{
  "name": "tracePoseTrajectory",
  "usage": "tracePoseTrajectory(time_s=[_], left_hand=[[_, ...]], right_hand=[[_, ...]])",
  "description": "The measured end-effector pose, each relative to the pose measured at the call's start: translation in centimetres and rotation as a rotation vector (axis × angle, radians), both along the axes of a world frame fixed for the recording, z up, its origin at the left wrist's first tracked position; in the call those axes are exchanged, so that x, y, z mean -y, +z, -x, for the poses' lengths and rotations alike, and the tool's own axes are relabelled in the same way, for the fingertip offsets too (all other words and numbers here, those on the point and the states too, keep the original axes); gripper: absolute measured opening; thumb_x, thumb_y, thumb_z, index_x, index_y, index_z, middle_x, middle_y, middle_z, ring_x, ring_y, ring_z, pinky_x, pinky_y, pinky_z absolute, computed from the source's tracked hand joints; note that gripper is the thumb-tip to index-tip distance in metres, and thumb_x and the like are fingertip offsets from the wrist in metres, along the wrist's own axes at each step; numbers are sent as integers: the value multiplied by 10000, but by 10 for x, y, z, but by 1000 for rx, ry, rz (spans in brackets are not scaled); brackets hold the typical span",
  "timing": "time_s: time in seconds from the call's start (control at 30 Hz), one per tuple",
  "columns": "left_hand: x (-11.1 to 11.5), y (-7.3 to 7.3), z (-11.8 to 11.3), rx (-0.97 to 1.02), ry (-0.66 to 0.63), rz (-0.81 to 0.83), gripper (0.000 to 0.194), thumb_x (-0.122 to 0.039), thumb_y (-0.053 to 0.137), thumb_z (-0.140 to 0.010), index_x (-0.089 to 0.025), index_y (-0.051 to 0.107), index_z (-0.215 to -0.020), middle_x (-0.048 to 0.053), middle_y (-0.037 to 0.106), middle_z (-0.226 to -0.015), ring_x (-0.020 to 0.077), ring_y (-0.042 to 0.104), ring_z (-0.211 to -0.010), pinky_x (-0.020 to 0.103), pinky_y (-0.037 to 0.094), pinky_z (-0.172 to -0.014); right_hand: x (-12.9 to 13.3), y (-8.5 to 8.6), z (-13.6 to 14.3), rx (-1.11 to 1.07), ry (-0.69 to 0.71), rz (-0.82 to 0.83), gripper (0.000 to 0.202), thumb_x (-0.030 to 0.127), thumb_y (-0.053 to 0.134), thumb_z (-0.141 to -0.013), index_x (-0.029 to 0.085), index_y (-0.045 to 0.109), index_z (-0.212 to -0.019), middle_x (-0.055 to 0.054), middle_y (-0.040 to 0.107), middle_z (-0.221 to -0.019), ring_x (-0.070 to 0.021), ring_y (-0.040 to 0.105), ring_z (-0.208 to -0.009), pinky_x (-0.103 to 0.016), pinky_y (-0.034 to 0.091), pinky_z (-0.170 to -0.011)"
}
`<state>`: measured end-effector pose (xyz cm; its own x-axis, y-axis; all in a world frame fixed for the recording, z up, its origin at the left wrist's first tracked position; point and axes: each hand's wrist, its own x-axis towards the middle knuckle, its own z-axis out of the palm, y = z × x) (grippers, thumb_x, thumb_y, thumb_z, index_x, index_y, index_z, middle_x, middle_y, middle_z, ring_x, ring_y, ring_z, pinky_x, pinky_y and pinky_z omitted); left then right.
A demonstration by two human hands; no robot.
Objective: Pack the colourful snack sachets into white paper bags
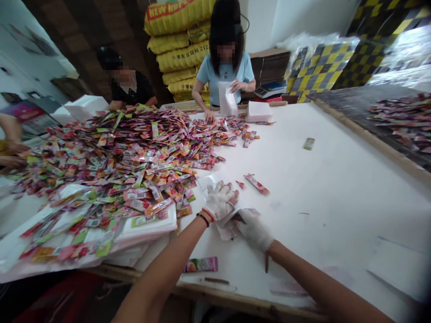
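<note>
At frame centre, the left hand [220,201] spreads against a bag [226,232]; the right hand [252,228] (pinch hidden, can't tell) meets it. Bag handling seems underway; next likely calls for steadiness.

1. We have a broad white table [346,188] in front of us, edged with a wooden strip [251,305] on the near side
2. On its left part we see a great heap of sachets [151,150], mostly pink, red and green
3. Nearer us on the left lies a stack of white bags [144,227], and at the far edge we find a smaller white stack [258,111]
4. In the near middle we make out a crumpled white bag [226,232], partly covered
5. We also count separate sachets: one pinkish-red [257,184], one green-and-white [309,143], one purple [203,264] near a thin brown stick [217,281]
</note>
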<state>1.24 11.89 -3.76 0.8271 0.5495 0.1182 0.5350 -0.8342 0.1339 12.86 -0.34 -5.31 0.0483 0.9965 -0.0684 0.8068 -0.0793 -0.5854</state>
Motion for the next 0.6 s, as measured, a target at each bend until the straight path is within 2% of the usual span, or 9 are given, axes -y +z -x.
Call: tracePoseTrajectory(time_s=[0.1,0.17,0.27,0.37,0.47,0.6], left_hand=[[11,-12,-4,0,-21,-82,409,-434,435,-866,-318,518,-1250,79,484,-1345,331,323,-1280,647,129,-1017],[15,-17,-7,-6,-61,-116,403,-416,424,-875,-296,523,-1246,94,481,-1348,323,333,-1276,635,121,-1029],[13,-17,-10,-19,-155,-148,389,-424,384,-893,-288,529,-1227,81,453,-1380,300,325,-1291,612,126,-1046],[5,-12,-9,-41,-232,-155,382,-428,404,-887,-308,518,-1231,59,449,-1386,275,309,-1310,592,135,-1061],[0,-8,-9,-71,-280,-172,391,-415,447,-871,-301,513,-1239,66,449,-1381,276,310,-1311,596,144,-1061],[-2,-9,-10,-74,-304,-201,386,-418,432,-880,-295,515,-1236,66,450,-1380,282,326,-1304,609,144,-1057]], right_hand=[[25,7,-21,82,282,-110,239,123,402,-882,151,639,-891,-88,642,-917,-170,556,-859,-298,418,-810],[24,14,-26,201,399,-41,246,147,406,-886,152,652,-869,-100,652,-918,-191,562,-862,-323,406,-815],[3,20,-20,318,401,96,218,138,444,-851,134,661,-871,-122,657,-937,-204,580,-864,-313,407,-785],[-15,20,-9,336,392,120,197,114,477,-798,115,670,-834,-140,659,-874,-215,590,-827,-305,411,-738],[-14,18,-3,354,374,103,223,97,450,-795,103,666,-848,-164,641,-920,-234,580,-871,-321,409,-758],[-10,16,-6,299,287,79,294,102,489,-771,89,619,-1034,-176,593,-1088,-230,551,-963,-312,401,-807]])
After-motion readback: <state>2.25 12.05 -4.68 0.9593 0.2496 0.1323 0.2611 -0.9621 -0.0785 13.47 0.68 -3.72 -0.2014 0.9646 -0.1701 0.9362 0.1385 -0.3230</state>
